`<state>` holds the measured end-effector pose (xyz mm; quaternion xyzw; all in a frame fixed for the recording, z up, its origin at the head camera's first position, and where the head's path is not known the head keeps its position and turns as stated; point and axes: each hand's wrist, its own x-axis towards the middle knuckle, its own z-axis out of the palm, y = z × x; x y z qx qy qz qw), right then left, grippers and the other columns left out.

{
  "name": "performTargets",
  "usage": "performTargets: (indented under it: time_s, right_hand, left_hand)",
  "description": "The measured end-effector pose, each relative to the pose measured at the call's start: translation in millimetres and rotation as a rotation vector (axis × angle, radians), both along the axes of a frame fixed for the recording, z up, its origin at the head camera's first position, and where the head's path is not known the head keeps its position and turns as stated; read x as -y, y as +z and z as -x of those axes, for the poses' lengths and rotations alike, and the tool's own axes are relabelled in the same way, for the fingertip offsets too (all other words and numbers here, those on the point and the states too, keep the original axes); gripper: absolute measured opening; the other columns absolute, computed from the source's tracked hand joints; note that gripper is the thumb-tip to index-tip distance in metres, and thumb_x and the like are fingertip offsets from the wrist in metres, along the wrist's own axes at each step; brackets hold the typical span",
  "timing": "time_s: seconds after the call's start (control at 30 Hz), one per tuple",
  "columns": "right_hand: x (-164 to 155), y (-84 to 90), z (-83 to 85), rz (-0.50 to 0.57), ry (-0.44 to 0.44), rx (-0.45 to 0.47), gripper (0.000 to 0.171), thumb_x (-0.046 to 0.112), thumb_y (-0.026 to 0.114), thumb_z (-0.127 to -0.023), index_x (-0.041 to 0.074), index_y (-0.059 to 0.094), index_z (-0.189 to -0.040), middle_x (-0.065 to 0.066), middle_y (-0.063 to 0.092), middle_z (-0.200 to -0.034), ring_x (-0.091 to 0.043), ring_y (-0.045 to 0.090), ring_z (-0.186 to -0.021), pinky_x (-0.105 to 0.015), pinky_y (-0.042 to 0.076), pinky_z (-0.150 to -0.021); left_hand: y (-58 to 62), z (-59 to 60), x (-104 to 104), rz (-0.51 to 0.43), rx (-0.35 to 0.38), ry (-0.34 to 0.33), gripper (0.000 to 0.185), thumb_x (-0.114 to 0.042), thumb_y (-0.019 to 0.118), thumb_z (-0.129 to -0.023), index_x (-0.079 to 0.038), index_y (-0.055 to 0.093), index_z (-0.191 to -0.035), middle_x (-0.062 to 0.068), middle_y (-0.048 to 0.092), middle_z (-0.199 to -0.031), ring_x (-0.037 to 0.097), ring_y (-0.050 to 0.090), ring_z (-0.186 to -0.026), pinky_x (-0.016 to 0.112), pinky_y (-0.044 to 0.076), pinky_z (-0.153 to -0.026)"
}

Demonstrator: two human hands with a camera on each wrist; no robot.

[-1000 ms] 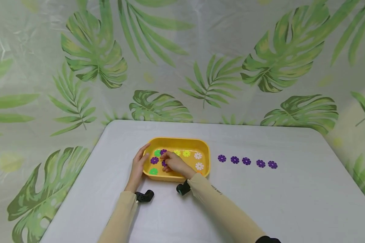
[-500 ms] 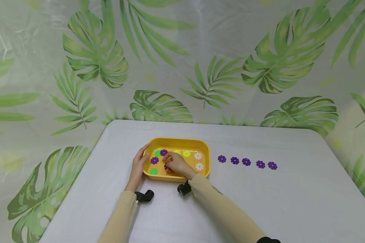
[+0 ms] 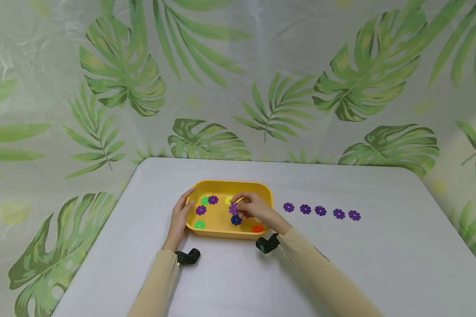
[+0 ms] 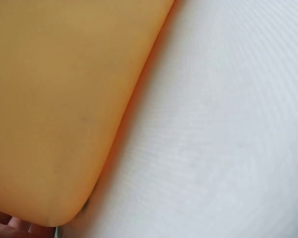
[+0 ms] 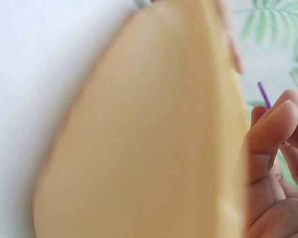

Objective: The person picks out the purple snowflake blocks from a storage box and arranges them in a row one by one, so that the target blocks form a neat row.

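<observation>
In the head view my left hand (image 3: 177, 219) grips the left end of a yellow plastic tray (image 3: 222, 233), thumb over the rim. My right hand (image 3: 258, 208) is over the tray's right half, thumb and fingertips pinching a purple snowflake disc (image 3: 233, 208). The right wrist view catches that purple disc (image 5: 264, 94) edge-on above the thumb, level with the tray's rim. Just below it in the head view lies a dark blue disc (image 3: 236, 219). Purple discs (image 3: 200, 210) and green discs (image 3: 199, 224) lie in the tray's left part. The right hand partly covers yellow and white ones.
Several purple discs (image 3: 320, 211) form a row on the white table (image 3: 321, 268), right of the tray. An orange-red disc (image 3: 258, 228) sits in the tray's front right corner. Behind the table hangs a leaf-patterned sheet (image 3: 277, 105).
My right hand has moved right across the tray, carrying a purple disc from its middle. The blue disc and orange-red disc now show more. The left hand stays on the tray.
</observation>
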<state>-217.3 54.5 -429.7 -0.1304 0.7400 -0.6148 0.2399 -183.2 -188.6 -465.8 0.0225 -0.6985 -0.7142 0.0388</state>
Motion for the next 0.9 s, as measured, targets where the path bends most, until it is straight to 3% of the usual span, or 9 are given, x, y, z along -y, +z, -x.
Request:
performTargets:
  time_s: [0.17,0.33,0.7,0.9]
  right_hand:
    - [-54,10.9,4.1,-0.044,-0.067,-0.045,0.024,0.007,0.05,-0.097,-0.005,0.056,-0.117,-0.009,0.058,-0.085,-0.017,0.052,-0.066,-0.026,0.052,-0.064]
    - [-118,4.5,8.7,-0.069,-0.151,-0.079,0.028,0.01,0.048,-0.099,-0.007,0.052,-0.12,-0.009,0.055,-0.086,-0.016,0.05,-0.065,-0.025,0.051,-0.061]
    - [-257,-22.2,-8.5,-0.092,-0.367,-0.069,0.035,0.018,0.047,-0.101,-0.01,0.047,-0.124,-0.001,0.056,-0.085,-0.009,0.055,-0.069,-0.025,0.055,-0.066]
    - [-309,-40.4,-17.5,-0.198,-0.494,-0.079,0.035,0.011,0.042,-0.101,-0.015,0.044,-0.124,0.002,0.057,-0.086,-0.008,0.056,-0.067,-0.023,0.055,-0.061]
  left_hand:
    - [1.2,-1.4,0,0.011,-0.004,-0.002,0.042,-0.006,0.04,-0.101,-0.003,0.041,-0.144,0.01,0.032,-0.152,0.021,0.021,-0.142,0.032,0.017,-0.115]
    - [1.7,-1.9,1,0.011,0.0,-0.008,0.042,-0.007,0.04,-0.102,-0.004,0.04,-0.144,0.01,0.031,-0.152,0.021,0.02,-0.142,0.032,0.017,-0.115]
    - [0.7,-1.5,0,0.0,0.006,-0.004,0.043,-0.006,0.039,-0.102,-0.002,0.04,-0.144,0.011,0.03,-0.153,0.022,0.019,-0.142,0.034,0.016,-0.116]
    - [0.6,-1.5,0,0.013,0.011,-0.003,0.043,-0.007,0.039,-0.102,-0.004,0.04,-0.144,0.009,0.031,-0.153,0.02,0.019,-0.142,0.032,0.016,-0.116]
